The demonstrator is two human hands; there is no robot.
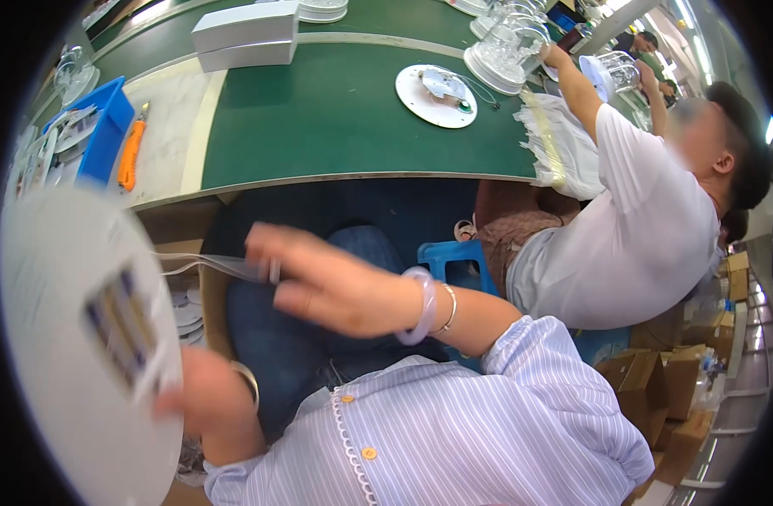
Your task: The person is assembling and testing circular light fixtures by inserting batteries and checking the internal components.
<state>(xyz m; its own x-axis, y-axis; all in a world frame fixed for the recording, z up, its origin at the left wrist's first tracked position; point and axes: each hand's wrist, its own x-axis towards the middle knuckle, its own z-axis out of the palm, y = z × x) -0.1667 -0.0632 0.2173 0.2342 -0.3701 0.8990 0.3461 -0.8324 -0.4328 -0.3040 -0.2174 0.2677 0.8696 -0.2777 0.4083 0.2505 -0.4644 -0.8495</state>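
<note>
At the far left, my left hand grips the edge of a large white round plate. The plate is tilted up close, and a blurred rectangular patch with dark and tan stripes shows on its face. From its edge a thin whitish strip runs to my right hand, which has the strip's end between its fingers. That hand hangs over my lap, blurred by motion. Whether the strip is wire or plastic I cannot make out.
Ahead is a green-topped bench with a white disc carrying parts, white boxes, an orange cutter and a blue bin. To the right a co-worker sits handling clear-and-white lamps. Cardboard boxes stand behind.
</note>
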